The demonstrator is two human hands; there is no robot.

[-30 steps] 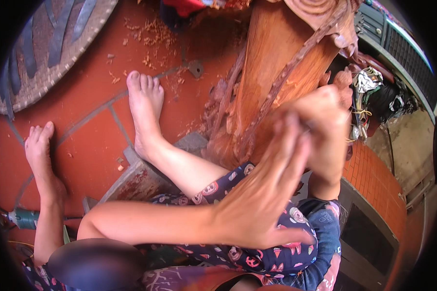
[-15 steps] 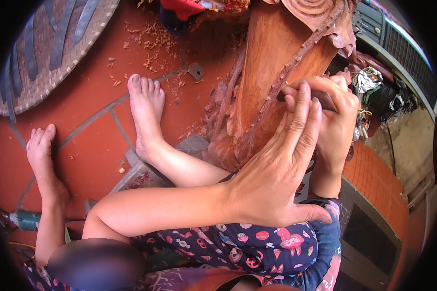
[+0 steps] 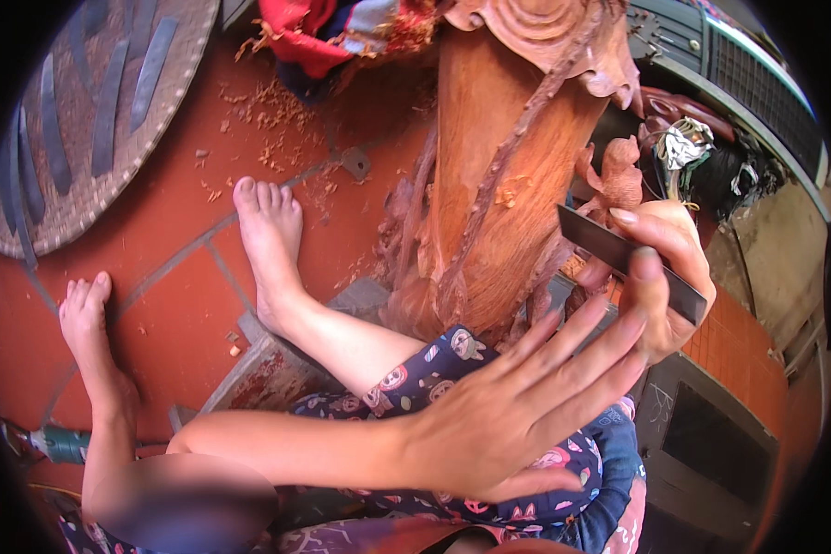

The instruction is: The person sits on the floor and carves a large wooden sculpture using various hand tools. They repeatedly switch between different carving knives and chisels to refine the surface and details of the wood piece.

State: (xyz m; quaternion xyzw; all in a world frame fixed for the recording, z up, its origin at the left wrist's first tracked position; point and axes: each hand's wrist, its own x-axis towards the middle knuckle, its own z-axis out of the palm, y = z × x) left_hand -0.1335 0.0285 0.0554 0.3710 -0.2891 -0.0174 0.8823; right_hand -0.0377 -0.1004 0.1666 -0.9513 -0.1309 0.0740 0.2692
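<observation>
A tall carved reddish wooden post [image 3: 499,157] stands on the red tiled floor in front of me. My right hand [image 3: 679,268] is shut on a flat dark metal blade [image 3: 600,245], held just right of the post with its tip pointing at the carving. My left hand [image 3: 517,415] lies below it with the fingers stretched out and apart, holding nothing, its fingertips close to my right hand. My forearm crosses over my patterned clothing [image 3: 434,369]. My bare feet [image 3: 268,240] rest on the floor to the left of the post.
A round woven disc [image 3: 74,120] lies at the upper left, with wood shavings [image 3: 268,111] scattered beside it. Red cloth [image 3: 332,37] is bunched at the top. A green-handled tool [image 3: 60,443] lies at the lower left. Dark boxes [image 3: 711,443] stand at the right.
Both hands have come down and away from the post. The blade, earlier pressed against the carving, is now held off the wood. My left hand's fingers have spread.
</observation>
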